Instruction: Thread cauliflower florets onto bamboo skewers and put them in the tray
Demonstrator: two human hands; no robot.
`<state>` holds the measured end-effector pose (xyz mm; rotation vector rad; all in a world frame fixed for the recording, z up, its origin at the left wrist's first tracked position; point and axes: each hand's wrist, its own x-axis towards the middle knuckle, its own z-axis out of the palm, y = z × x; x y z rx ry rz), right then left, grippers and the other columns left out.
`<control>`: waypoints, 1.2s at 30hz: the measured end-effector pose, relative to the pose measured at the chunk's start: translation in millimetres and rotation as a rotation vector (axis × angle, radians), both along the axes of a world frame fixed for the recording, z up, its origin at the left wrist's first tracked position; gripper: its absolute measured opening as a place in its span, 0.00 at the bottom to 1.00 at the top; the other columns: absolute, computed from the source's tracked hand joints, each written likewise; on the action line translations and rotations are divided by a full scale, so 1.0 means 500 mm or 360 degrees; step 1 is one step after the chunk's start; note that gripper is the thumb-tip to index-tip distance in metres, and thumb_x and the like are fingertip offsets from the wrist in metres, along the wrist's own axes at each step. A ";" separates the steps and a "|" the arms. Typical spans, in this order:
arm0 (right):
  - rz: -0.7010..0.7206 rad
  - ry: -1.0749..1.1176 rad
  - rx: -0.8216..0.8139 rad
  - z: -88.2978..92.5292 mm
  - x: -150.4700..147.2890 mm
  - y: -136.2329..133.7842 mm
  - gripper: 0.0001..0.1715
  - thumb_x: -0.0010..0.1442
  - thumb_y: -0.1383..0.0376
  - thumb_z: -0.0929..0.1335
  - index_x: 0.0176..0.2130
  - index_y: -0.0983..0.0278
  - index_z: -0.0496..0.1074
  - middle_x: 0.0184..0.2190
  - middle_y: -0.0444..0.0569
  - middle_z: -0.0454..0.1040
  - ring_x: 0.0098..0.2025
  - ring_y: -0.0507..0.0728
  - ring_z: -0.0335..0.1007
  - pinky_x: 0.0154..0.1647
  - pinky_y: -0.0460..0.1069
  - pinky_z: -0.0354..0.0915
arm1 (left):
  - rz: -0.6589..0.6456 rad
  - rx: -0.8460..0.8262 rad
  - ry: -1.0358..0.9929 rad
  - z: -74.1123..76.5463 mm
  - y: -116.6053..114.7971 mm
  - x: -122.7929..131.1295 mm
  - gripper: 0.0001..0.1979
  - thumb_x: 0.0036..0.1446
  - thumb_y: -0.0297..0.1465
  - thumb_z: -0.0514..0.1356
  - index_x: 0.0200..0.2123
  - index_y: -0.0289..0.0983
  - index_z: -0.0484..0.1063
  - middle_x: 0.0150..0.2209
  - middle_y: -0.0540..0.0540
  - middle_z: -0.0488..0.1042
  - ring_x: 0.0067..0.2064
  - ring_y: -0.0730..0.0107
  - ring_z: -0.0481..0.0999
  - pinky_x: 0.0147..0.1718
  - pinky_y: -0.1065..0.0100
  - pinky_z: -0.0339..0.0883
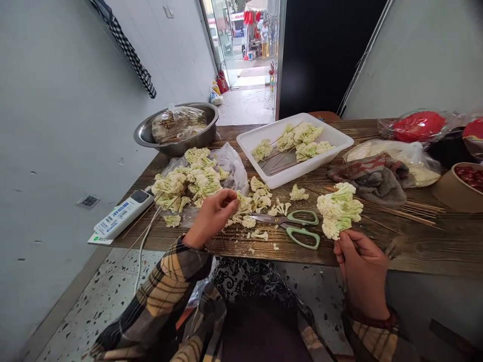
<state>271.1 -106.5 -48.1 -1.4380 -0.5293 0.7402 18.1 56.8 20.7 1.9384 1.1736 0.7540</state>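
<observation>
Above the front edge of the table (pixel 433 249), toward the right, is a bunch of cauliflower (pixel 339 208), knobbly and cream-white at its heads, smooth and pale green along its stems. The right hand (pixel 362 256) grasps it at its lower end, thumb and fingers closed; whether they grip stem or stick is hidden. The left hand (pixel 217 213) is over the front of the table, fingers curled toward the thumb; I cannot tell whether anything is pinched there.

Between the hands lie scissors (pixel 279 220), metal blades pointing left and green loop handles spread apart. Loose florets (pixel 260 193) and crumbs lie around the blades. Behind the left hand, a larger pile (pixel 202 176) is heaped on a crinkled, see-through bag (pixel 234 163).

Farther back, a white tray (pixel 302 173), rectangular with sloping walls and rounded corners, holds cauliflower bunches (pixel 307 133) and thin sticks. At the back left, a round, dull-shining metal bowl (pixel 181 146) contains a clear plastic bundle (pixel 179 123) with more sticks inside.

To the right, slender wooden skewers (pixel 411 211) lie beside a rumpled grey and reddish cloth (pixel 377 178). A brown, round tub (pixel 455 193) holds small dark-red pieces (pixel 470 176). The tabletop's wood is dark and strongly grained.
</observation>
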 end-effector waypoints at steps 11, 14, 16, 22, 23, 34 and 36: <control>-0.0045 -0.0012 -0.0145 -0.005 0.001 -0.009 0.15 0.51 0.54 0.73 0.33 0.63 0.74 0.21 0.41 0.67 0.21 0.48 0.60 0.18 0.42 0.57 | 0.0025 -0.0740 -0.0659 -0.015 -0.009 0.021 0.13 0.49 0.37 0.65 0.33 0.34 0.72 0.26 0.52 0.70 0.26 0.76 0.71 0.27 0.72 0.65; -0.0018 -0.0048 -0.0164 -0.005 0.001 -0.010 0.16 0.51 0.54 0.73 0.33 0.64 0.74 0.22 0.43 0.68 0.22 0.49 0.61 0.18 0.43 0.57 | 0.0027 -0.0766 -0.0692 -0.018 -0.010 0.023 0.13 0.50 0.38 0.65 0.34 0.34 0.73 0.26 0.52 0.70 0.26 0.75 0.71 0.26 0.72 0.66; 0.0005 -0.0075 -0.0184 -0.003 0.001 -0.011 0.16 0.51 0.53 0.72 0.34 0.64 0.74 0.22 0.43 0.68 0.23 0.50 0.61 0.18 0.43 0.58 | 0.0048 -0.0792 -0.0716 -0.020 -0.012 0.023 0.14 0.49 0.38 0.65 0.36 0.34 0.74 0.27 0.51 0.70 0.26 0.75 0.71 0.26 0.71 0.67; 0.0017 -0.0112 -0.0225 -0.002 0.000 -0.015 0.17 0.52 0.53 0.72 0.35 0.64 0.74 0.21 0.43 0.68 0.22 0.49 0.60 0.17 0.42 0.56 | 0.0026 -0.0695 -0.0639 -0.019 -0.025 0.022 0.13 0.49 0.35 0.65 0.37 0.34 0.75 0.29 0.50 0.72 0.28 0.75 0.70 0.32 0.69 0.66; 0.0023 -0.0100 -0.0221 -0.003 0.000 -0.015 0.17 0.52 0.53 0.72 0.35 0.64 0.74 0.22 0.42 0.68 0.22 0.49 0.60 0.17 0.42 0.56 | 0.0032 -0.0645 -0.0581 -0.016 -0.028 0.021 0.13 0.49 0.35 0.65 0.37 0.34 0.75 0.28 0.50 0.72 0.28 0.74 0.70 0.31 0.69 0.65; 0.0063 -0.0160 -0.0211 -0.010 0.000 -0.013 0.18 0.51 0.53 0.73 0.35 0.64 0.74 0.22 0.42 0.68 0.22 0.49 0.60 0.19 0.43 0.57 | 0.0101 -0.0424 -0.0578 0.019 -0.052 0.006 0.11 0.50 0.35 0.64 0.34 0.34 0.74 0.28 0.50 0.71 0.31 0.74 0.68 0.31 0.72 0.61; 0.0102 -0.0245 -0.0215 -0.006 -0.002 -0.015 0.17 0.51 0.53 0.72 0.34 0.64 0.74 0.21 0.42 0.68 0.22 0.50 0.60 0.19 0.43 0.57 | 0.0080 -0.0611 -0.0828 0.020 -0.056 0.001 0.11 0.48 0.36 0.65 0.32 0.34 0.73 0.30 0.48 0.73 0.34 0.72 0.71 0.36 0.70 0.65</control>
